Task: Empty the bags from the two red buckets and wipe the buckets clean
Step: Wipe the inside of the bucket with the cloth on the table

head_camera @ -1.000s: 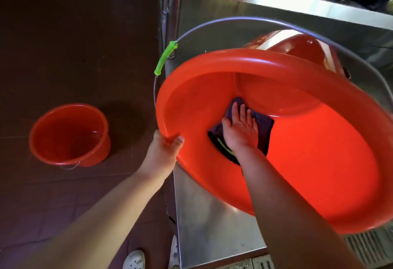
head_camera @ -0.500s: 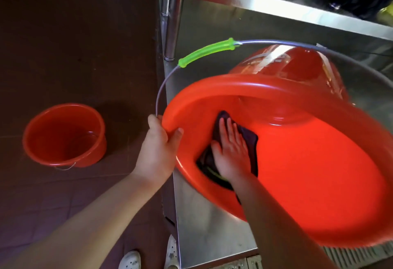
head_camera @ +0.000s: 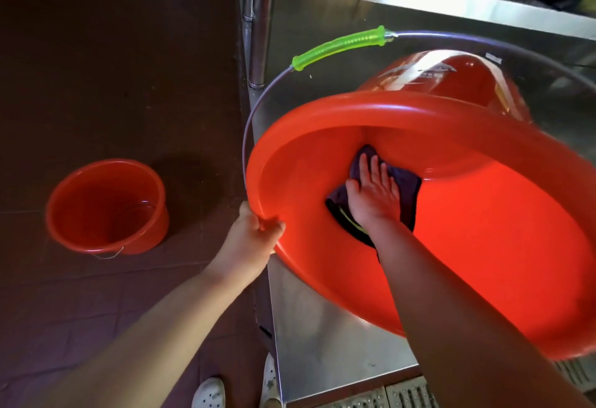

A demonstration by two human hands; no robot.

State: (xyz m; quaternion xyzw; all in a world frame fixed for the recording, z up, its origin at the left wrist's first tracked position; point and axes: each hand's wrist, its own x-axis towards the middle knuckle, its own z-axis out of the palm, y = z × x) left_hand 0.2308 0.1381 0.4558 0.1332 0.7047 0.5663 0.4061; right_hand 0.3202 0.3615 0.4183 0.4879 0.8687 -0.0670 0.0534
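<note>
Red plastic of the tilted bucket (head_camera: 467, 246) over the steel counter (head_camera: 322, 343) could slip from the left hand (head_camera: 250, 236) pinching its nine-o'clock rim if the right hand (head_camera: 374, 194), fingers flat and spread, presses the dark cloth (head_camera: 406, 185) too hard, while the second bucket (head_camera: 106, 204) waits on the floor.

The tilted bucket (head_camera: 445, 85) bears white print (too blurred to read).

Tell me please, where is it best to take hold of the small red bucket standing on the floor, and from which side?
Probably by the rim of the small red bucket, from above. It stands upright with its mouth open upward, and its wire handle hangs down against the near side, harder to reach.
</note>
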